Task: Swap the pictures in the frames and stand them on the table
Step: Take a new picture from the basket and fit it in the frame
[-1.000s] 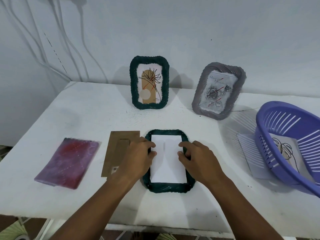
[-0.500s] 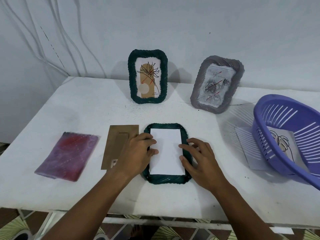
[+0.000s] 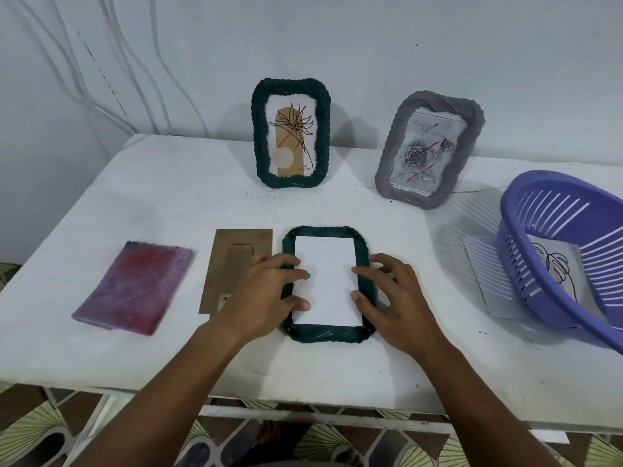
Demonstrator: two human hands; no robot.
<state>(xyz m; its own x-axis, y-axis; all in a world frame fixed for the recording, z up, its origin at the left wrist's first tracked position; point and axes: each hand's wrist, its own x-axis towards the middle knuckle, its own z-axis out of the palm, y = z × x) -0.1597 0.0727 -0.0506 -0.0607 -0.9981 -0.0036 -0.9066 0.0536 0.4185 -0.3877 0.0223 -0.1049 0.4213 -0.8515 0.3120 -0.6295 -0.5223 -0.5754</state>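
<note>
I see a white table (image 3: 168, 197) carrying a purple-red picture (image 3: 135, 286), a brown backing board (image 3: 236, 264) and a face-down green frame (image 3: 325, 333) in a row. Behind stand a green frame (image 3: 258, 136) and a grey frame (image 3: 391, 163); a purple basket (image 3: 526, 210) sits right, over a printed sheet (image 3: 488, 274).

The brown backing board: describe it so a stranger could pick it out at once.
On the white table, look just left of the face-down green frame under the hands. The backing board lies flat there, between that frame and a purple-red picture. It alone is plain brown, with a barcode.
</note>
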